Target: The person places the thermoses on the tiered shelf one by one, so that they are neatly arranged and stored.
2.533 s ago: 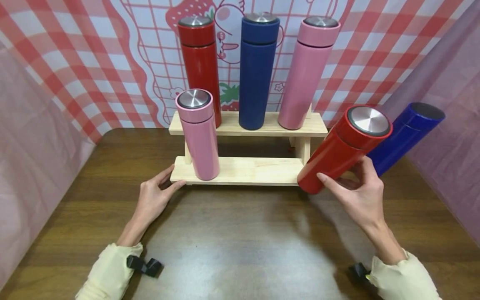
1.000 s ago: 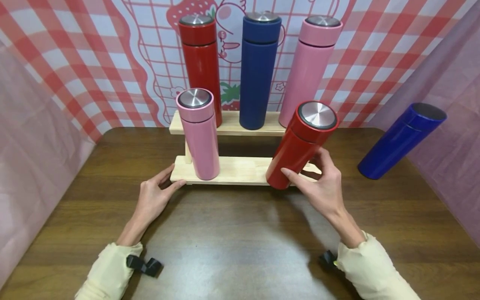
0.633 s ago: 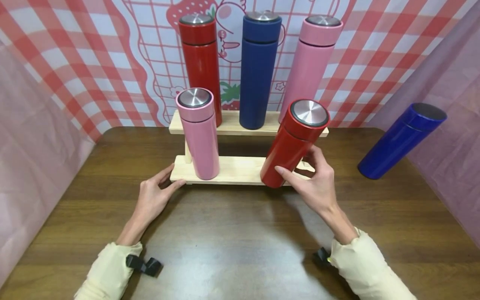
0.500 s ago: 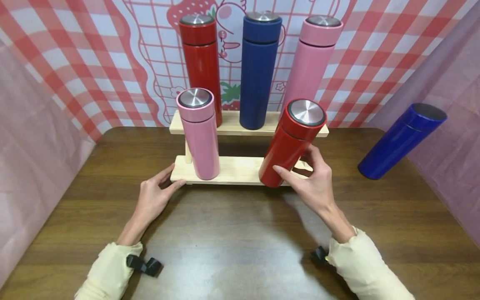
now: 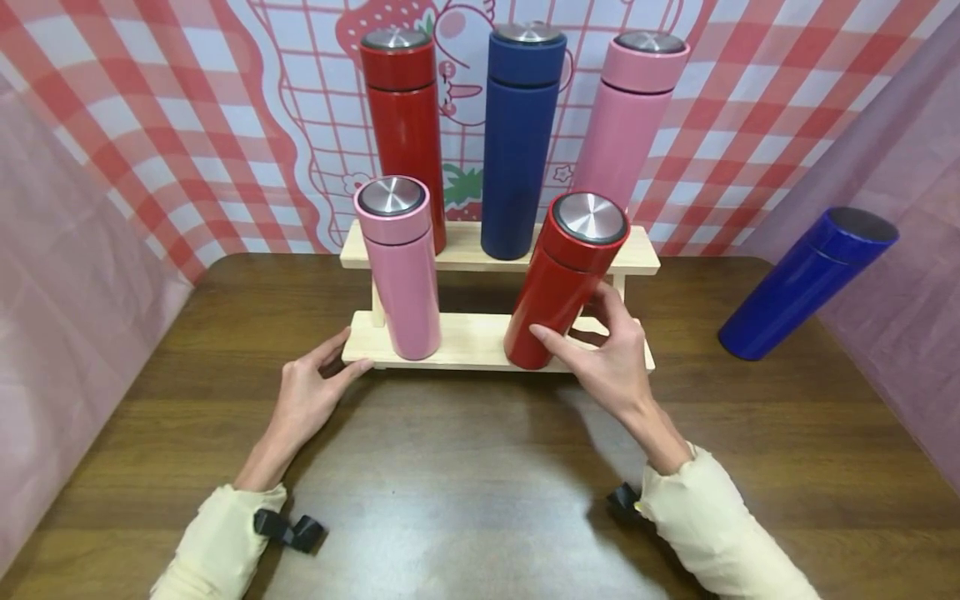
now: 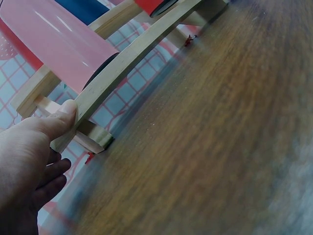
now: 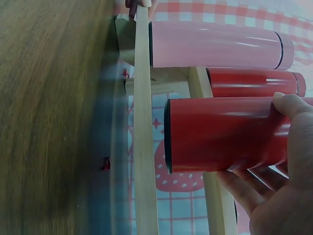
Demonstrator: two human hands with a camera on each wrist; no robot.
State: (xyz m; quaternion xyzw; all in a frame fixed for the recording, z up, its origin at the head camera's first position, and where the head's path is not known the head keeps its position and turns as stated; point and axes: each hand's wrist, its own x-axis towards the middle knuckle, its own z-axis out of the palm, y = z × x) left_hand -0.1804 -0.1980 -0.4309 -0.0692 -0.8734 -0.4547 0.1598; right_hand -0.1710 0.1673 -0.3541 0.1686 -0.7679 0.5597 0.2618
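My right hand (image 5: 611, 362) grips a red thermos (image 5: 551, 292) by its lower part, thumb in front and fingers behind. The bottle leans a little right above the lower step of a two-step wooden rack (image 5: 476, 333). In the right wrist view, a small gap shows between its base and the step board (image 7: 143, 127). My left hand (image 5: 307, 400) pinches the left end of that step. The left wrist view shows the thumb (image 6: 66, 115) on the board's front edge and the other fingers curled below. A pink thermos (image 5: 401, 292) stands upright near the step's left end.
On the upper step stand a red thermos (image 5: 405, 125), a navy thermos (image 5: 517, 167) and a pink thermos (image 5: 630, 125), the pink one partly hidden. A blue thermos (image 5: 795, 292) is on the wooden table (image 5: 465, 467) at right. A checked cloth (image 5: 172, 100) hangs behind.
My right hand has carried the red thermos left, from beyond the rack's right end to over the lower step, and it leans less. My left hand has stayed on the rack's end.
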